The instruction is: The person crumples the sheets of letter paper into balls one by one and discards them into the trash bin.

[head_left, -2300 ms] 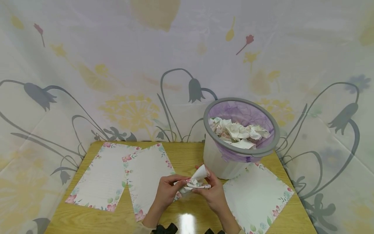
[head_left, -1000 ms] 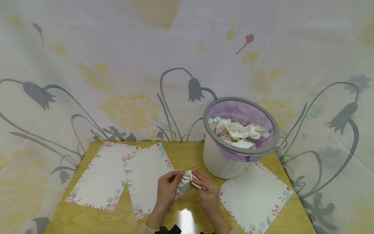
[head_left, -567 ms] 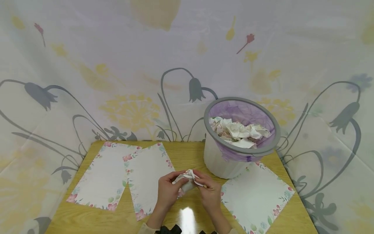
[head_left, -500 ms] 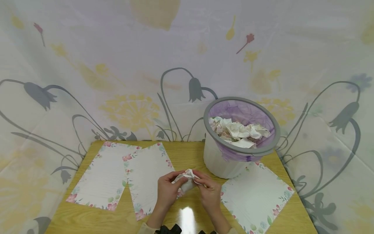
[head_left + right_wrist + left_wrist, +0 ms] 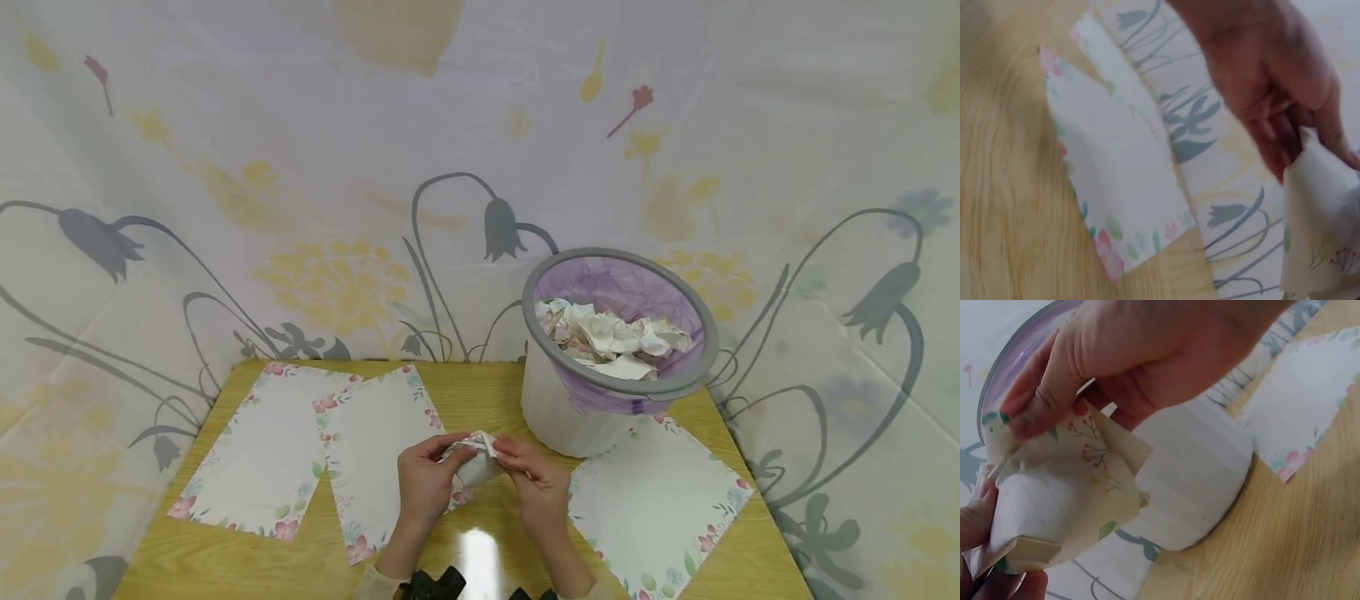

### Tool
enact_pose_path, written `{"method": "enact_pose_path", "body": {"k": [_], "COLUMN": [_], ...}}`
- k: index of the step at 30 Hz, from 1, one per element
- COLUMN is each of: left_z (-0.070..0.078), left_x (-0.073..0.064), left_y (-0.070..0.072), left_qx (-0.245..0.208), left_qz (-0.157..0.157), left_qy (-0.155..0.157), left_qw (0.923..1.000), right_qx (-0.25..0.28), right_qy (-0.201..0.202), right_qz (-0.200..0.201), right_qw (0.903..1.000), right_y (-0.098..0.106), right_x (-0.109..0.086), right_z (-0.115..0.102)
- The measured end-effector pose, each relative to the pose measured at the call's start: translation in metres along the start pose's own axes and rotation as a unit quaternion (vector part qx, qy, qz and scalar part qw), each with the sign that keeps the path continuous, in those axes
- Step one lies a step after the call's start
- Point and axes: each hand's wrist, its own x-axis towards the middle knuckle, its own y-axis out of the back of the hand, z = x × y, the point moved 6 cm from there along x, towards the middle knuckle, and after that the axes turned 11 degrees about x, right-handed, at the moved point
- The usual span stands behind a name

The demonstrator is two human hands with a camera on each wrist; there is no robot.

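A crumpled sheet of floral-bordered paper [image 5: 480, 468] is bunched between my two hands over the table. My left hand [image 5: 424, 485] pinches its left side, thumb on top. On the other side my right hand [image 5: 542, 487] grips it with curled fingers. In the left wrist view the paper [image 5: 1060, 494] bulges, with a folded-back corner and printed berries and leaves showing. Part of the same paper [image 5: 1322, 219] appears at the right edge of the right wrist view. Fingers cover its sides.
A white waste bin [image 5: 570, 412] with grey rim and purple liner stands at the back right, filled with crumpled paper [image 5: 611, 333]. Flat floral sheets lie on the wooden table: two at left [image 5: 258, 454] [image 5: 375, 450], one at right [image 5: 660, 504]. A patterned cloth [image 5: 360, 158] hangs behind.
The paper's upright flap from earlier is folded down, and the paper is now a more compact bundle. My hands have turned it slightly; the bin and flat sheets have stayed put.
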Motion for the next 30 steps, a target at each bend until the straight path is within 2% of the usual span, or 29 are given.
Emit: {"method": "enact_pose_path", "body": {"k": [5,10,13,16,19,22,25,30], "left_z": [0.003,0.002,0.000,-0.002,-0.002,0.001,0.004,0.006], "left_x": [0.002,0.004,0.004,0.003,0.003,0.003,0.003,0.004], "left_y": [0.002,0.005,0.004,0.002,0.001,-0.002,-0.004,-0.005], "left_qx": [-0.008,-0.025,-0.039,-0.049,-0.058,-0.068,-0.079,-0.085], "left_qz": [0.026,0.029,0.012,-0.010,-0.034,-0.058,-0.084,-0.106], "left_qy": [0.009,0.018,0.026,0.028,0.021,-0.001,-0.021,-0.038], "left_qw": [0.9996,0.9991,0.9989,0.9984,0.9975,0.9960,0.9931,0.9901], "right_qx": [-0.066,-0.127,-0.113,-0.064,-0.033,-0.041,-0.062,-0.038], "right_qy": [0.053,0.074,0.042,-0.033,-0.088,-0.104,-0.104,-0.128], "right_qz": [-0.058,-0.104,-0.090,-0.053,-0.021,-0.009,-0.021,-0.075], "right_qw": [0.9947,0.9836,0.9887,0.9960,0.9953,0.9937,0.9924,0.9882], "right_y": [-0.013,-0.026,-0.021,-0.012,-0.005,-0.001,0.000,-0.002], "right_x": [0.003,0.005,0.005,0.004,0.005,0.007,0.010,0.010], "right_z": [-0.016,-0.036,-0.030,-0.015,-0.006,-0.005,-0.007,-0.004]}}
